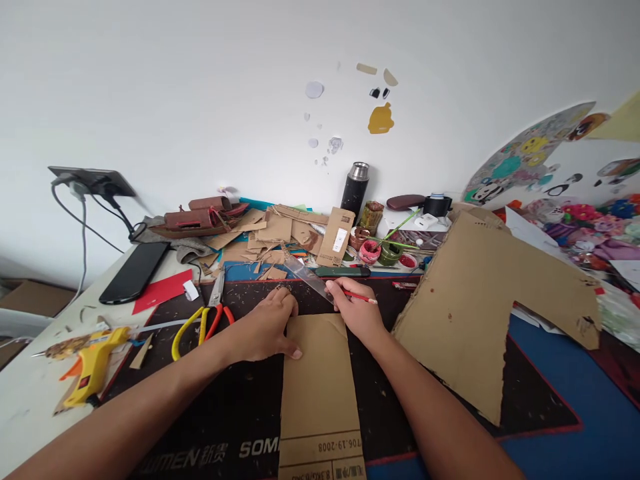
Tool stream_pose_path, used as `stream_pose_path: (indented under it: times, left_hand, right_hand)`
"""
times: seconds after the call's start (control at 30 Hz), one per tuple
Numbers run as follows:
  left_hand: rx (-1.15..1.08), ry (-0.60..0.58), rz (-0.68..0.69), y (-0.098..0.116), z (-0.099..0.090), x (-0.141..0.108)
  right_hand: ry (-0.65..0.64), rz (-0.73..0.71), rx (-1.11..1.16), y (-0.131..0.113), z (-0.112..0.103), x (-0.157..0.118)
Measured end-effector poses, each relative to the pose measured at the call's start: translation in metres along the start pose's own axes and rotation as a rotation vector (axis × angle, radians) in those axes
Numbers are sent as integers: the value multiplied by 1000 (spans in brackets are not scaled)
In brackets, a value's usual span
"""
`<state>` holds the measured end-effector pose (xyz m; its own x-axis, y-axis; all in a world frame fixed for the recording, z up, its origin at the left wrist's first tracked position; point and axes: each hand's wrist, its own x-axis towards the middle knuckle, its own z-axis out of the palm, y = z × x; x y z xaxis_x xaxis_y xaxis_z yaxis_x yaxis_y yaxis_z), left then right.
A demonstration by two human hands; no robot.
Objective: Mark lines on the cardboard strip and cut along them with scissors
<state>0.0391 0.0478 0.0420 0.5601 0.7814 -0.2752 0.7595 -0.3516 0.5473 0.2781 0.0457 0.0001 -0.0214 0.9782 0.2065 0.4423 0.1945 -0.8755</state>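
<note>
A long brown cardboard piece [320, 393] with printed text at its near end lies in front of me on a dark mat. My left hand [270, 327] is at its upper left corner, thumb on top and the other fingers curled at the edge. Beyond the far edge, my right hand [357, 307] grips a clear ruler [313, 280] together with a red pencil [364, 297]. The ruler slants up and left from the fingers. Scissors [215, 313] with yellow and red handles lie left of my left hand.
A yellow glue gun [95, 363] and a black phone [135, 272] lie at left. Cardboard scraps [275, 228], paint jars [370, 251] and a black flask [355, 187] line the back. A big cardboard sheet [465, 307] rises at right.
</note>
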Motion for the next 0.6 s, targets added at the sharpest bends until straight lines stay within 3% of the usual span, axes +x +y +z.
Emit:
stream_pose_path:
  times: [0.2, 0.43, 0.6]
  left_hand:
    - [-13, -18, -8, 9, 5, -12]
    - [-45, -21, -31, 10, 11, -24]
    - [-76, -26, -50, 10, 15, -31]
  right_hand:
    - [45, -26, -35, -3, -5, 1]
    - [73, -180, -222, -4, -12, -1]
    - [125, -204, -211, -9, -16, -3]
